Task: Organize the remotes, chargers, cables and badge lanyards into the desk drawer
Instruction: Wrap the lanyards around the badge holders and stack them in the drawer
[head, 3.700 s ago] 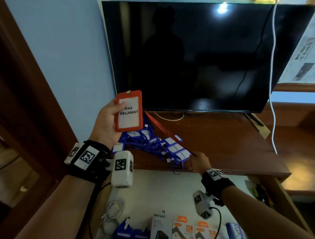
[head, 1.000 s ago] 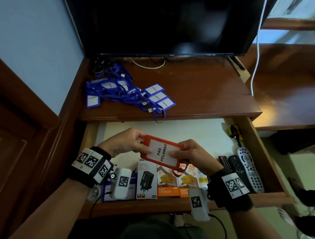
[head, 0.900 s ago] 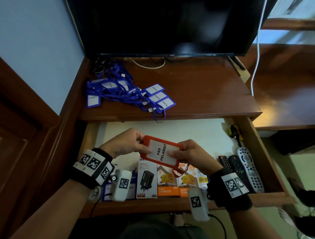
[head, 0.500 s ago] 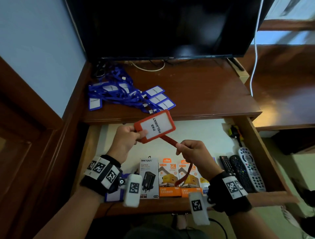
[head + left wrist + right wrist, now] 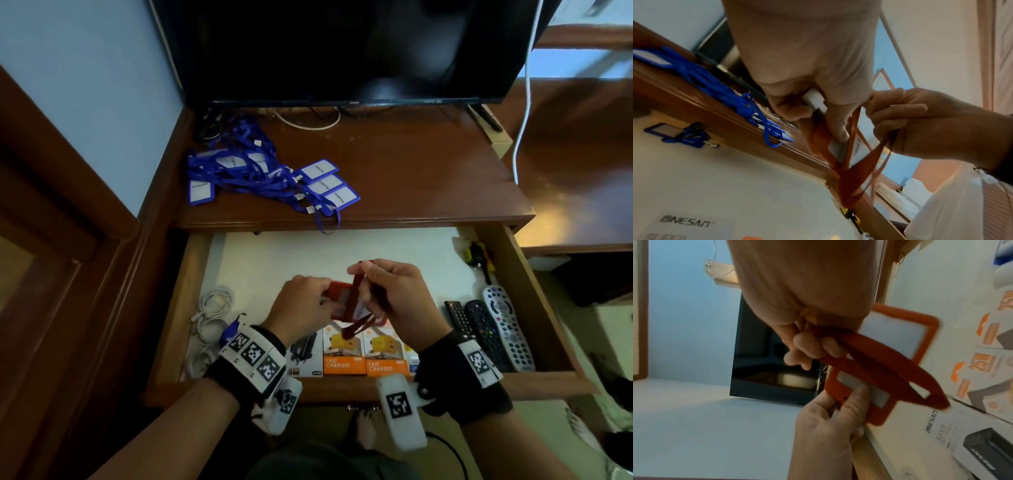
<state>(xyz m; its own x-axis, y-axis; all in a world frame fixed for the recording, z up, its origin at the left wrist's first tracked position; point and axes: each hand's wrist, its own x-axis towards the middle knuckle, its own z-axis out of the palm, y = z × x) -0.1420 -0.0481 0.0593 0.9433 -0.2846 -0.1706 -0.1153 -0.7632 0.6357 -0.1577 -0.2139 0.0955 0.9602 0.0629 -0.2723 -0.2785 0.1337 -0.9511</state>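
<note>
An orange-red badge holder (image 5: 337,291) hangs over the open drawer (image 5: 308,253), pinched at its edge by my left hand (image 5: 322,298). My right hand (image 5: 371,284) grips its red lanyard strap (image 5: 356,329), which loops across the badge. In the right wrist view the strap (image 5: 879,366) crosses the badge's white card (image 5: 896,334), and my curled fingers (image 5: 813,347) hold it. The left wrist view shows the strap (image 5: 849,178) hanging in loops below the badge (image 5: 859,146). A tangle of blue badge lanyards (image 5: 260,178) lies on the desk top.
In the drawer, charger boxes (image 5: 363,356) line the front. Three remotes (image 5: 486,329) lie at the right and white coiled cables (image 5: 209,315) at the left. A small yellow and black tool (image 5: 478,257) sits in the back right corner. A dark TV (image 5: 342,48) stands behind the desk.
Half a second ago my left hand held the badge up with the strap stretched down to my right hand. Now both hands are close together, lower over the drawer, and the strap is looped across the badge.
</note>
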